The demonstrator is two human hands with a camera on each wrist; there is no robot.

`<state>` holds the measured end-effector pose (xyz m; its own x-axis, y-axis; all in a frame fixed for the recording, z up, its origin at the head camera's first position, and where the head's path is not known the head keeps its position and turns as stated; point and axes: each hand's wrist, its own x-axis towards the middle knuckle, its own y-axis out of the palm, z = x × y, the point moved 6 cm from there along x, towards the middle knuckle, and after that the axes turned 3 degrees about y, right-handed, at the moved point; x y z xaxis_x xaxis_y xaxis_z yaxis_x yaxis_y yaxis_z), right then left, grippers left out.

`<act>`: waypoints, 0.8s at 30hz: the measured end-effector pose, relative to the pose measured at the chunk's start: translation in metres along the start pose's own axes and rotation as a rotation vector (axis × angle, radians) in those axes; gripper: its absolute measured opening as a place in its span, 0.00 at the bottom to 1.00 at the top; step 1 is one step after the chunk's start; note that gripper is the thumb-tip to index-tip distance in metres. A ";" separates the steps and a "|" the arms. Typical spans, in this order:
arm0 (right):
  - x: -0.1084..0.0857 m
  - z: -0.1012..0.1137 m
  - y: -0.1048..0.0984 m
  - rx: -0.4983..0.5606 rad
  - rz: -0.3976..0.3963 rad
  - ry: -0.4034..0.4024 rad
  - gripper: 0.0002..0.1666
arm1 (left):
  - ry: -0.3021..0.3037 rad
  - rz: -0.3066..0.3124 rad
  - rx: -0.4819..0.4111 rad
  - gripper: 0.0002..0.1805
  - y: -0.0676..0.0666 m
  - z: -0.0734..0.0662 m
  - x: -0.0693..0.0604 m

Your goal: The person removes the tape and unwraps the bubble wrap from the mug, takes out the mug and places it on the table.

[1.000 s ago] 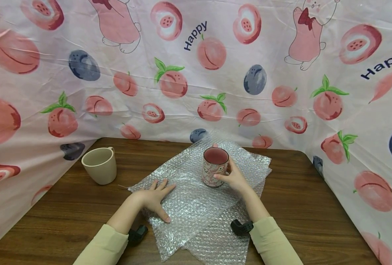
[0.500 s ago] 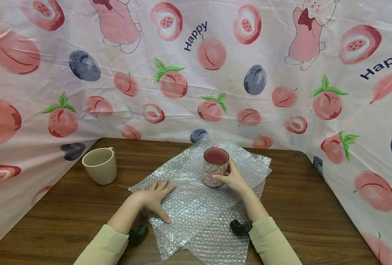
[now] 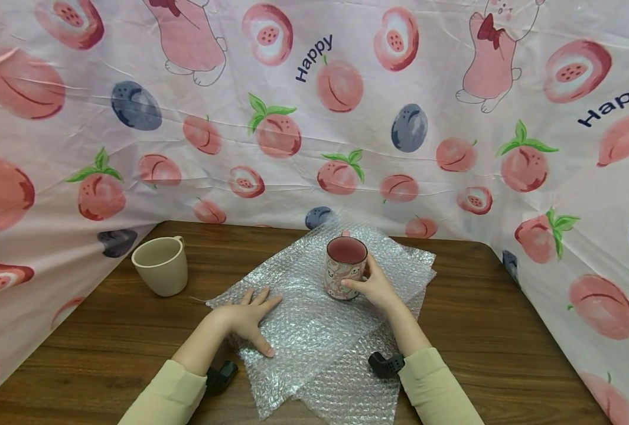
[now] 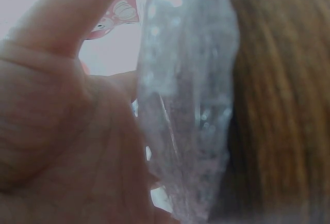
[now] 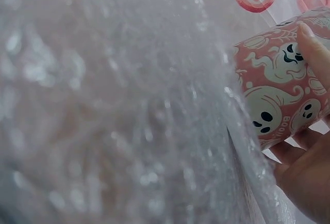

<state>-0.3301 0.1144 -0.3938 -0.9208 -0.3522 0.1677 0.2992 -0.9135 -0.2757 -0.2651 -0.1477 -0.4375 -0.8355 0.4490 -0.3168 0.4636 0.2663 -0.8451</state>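
A pink mug with a white ghost print (image 3: 342,280) stands upright on bubble wrap (image 3: 309,319) at mid-table. My right hand (image 3: 375,286) grips its right side, thumb across the front and fingers behind. The right wrist view shows the ghost pattern on the mug (image 5: 281,87) and the fingers around it, with bubble wrap (image 5: 118,105) filling the left. On the wrap's left edge rests my left hand (image 3: 247,321), fingers straight and spread. In the left wrist view, its palm (image 4: 67,126) is beside the blurred bubble wrap (image 4: 188,79).
A plain beige mug (image 3: 162,271) stands upright at the back left of the brown wooden table (image 3: 495,330). Fruit-printed cloth (image 3: 314,118) hangs around the back and sides. The wrap lies in overlapping sheets reaching the front of the view.
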 end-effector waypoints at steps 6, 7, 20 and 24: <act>0.005 -0.010 -0.002 0.022 -0.005 -0.027 0.49 | 0.001 0.000 0.003 0.66 0.000 0.000 0.000; 0.007 -0.014 -0.002 0.018 -0.011 -0.030 0.50 | 0.001 0.000 0.004 0.66 0.000 0.000 0.000; -0.001 -0.004 -0.003 -0.009 -0.056 -0.004 0.50 | -0.004 0.002 0.002 0.66 0.000 0.001 0.000; -0.002 -0.003 -0.002 -0.015 -0.066 0.001 0.50 | -0.004 0.005 0.003 0.66 0.000 0.001 0.001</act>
<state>-0.3297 0.1177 -0.3962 -0.9386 -0.2910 0.1853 0.2340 -0.9317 -0.2778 -0.2658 -0.1484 -0.4383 -0.8344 0.4471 -0.3223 0.4667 0.2621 -0.8447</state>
